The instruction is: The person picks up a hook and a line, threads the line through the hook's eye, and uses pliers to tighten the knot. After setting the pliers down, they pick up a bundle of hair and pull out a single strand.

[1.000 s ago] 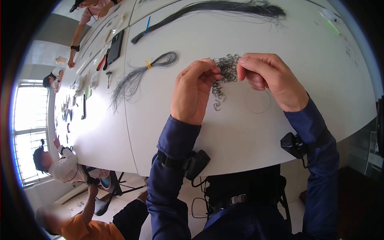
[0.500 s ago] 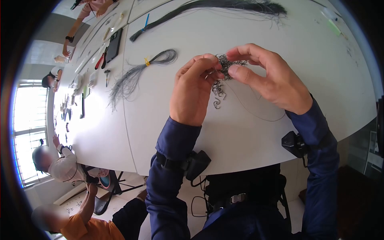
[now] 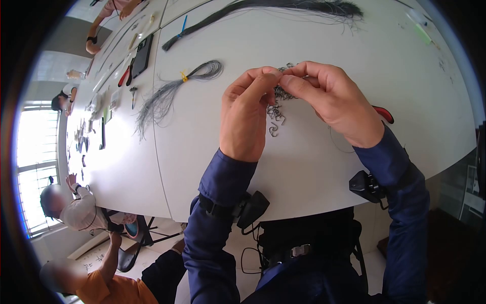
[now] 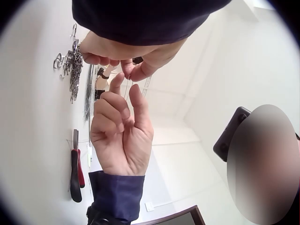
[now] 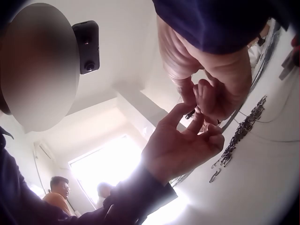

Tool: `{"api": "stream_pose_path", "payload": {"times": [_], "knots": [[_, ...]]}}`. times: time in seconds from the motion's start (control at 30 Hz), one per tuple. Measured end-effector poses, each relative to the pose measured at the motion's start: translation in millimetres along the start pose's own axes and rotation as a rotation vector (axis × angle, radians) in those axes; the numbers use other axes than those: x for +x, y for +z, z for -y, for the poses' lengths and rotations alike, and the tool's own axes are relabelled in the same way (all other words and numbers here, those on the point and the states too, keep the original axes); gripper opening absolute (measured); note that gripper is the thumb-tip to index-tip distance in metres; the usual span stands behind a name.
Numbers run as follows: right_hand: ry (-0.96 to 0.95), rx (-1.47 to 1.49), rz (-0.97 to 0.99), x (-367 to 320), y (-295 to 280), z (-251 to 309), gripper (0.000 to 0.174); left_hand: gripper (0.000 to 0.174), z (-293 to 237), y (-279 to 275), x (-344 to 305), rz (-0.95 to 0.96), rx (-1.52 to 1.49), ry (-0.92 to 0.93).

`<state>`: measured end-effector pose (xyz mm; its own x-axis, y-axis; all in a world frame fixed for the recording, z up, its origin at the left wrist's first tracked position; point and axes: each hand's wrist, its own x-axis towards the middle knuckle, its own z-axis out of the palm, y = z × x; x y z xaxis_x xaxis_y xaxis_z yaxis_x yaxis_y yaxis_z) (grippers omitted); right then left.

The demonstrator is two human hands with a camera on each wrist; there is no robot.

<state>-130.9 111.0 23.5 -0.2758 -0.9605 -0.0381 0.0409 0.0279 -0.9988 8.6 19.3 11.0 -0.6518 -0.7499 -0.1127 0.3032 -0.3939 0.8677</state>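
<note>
Strand: fine strand (image 4: pixel 126 89) pinched betw. both hands' fingertips, held in air over the table.
Grip: left hand (image 3: pixel 248 114) & right hand (image 3: pixel 331 99), thumb & forefinger closed on it, tips touching.
Below grip: pile of small metal hooks (image 3: pixel 276 114) on white table (image 3: pixel 304 172).
Right of grip: red-handled pliers (image 3: pixel 385 114), partly behind wrist.
Left of grip: grey hair bundle (image 3: pixel 172 91).
Risk: strand prob. slips if either pinch eases; a lowered hand could snag & scatter hooks.

White counter (image 3: pixel 314 167): heap of small dark hooks (image 3: pixel 276 120) mid-surface; grey hair bundle (image 3: pixel 167 93), yellow tie, to left; long dark hair bundle (image 3: pixel 263 6) farther back; red-handled pliers (image 3: pixel 383 114) right.
</note>
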Motion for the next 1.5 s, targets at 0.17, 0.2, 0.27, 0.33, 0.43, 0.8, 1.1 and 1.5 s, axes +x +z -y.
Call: {"api": "stream_pose_path", "payload": {"times": [0.17,0.2,0.27,0.33,0.43,0.8,1.1,1.5], "knots": [[-0.134,-0.11,-0.119,3.1,0.8,-9.9,0.026,0.012,-1.0,-1.3,-0.4,0.018,0.055,-0.036],[-0.134,-0.134,-0.13,3.4,-1.0,-10.7,0.025,0.012,-0.7,-0.9,-0.3,0.018,0.05,-0.042],[-0.134,-0.164,-0.148,4.5,-2.9,-11.4,0.024,0.012,-1.1,-0.8,-0.2,0.026,0.041,-0.071],[-0.13,-0.177,-0.165,4.9,-3.5,-11.7,0.022,0.012,-2.2,-0.9,-0.2,0.039,0.043,-0.097],[-0.118,-0.195,-0.189,5.6,-3.8,-12.0,0.022,0.014,-3.9,-2.5,1.1,0.06,0.024,-0.128],[-0.102,-0.221,-0.143,4.5,-7.8,-11.5,0.022,0.016,-8.9,1.3,-0.4,0.063,0.175,-0.125],[0.048,-0.153,-0.12,0.3,-9.3,6.3,0.023,0.017,-7.8,-5.0,2.7,0.063,0.094,-0.09],[-0.11,-1.21,-0.218,-75.2,-71.8,21.9,0.048,0.022,-11.9,-2.7,-0.6,0.067,0.28,0.109]]}}
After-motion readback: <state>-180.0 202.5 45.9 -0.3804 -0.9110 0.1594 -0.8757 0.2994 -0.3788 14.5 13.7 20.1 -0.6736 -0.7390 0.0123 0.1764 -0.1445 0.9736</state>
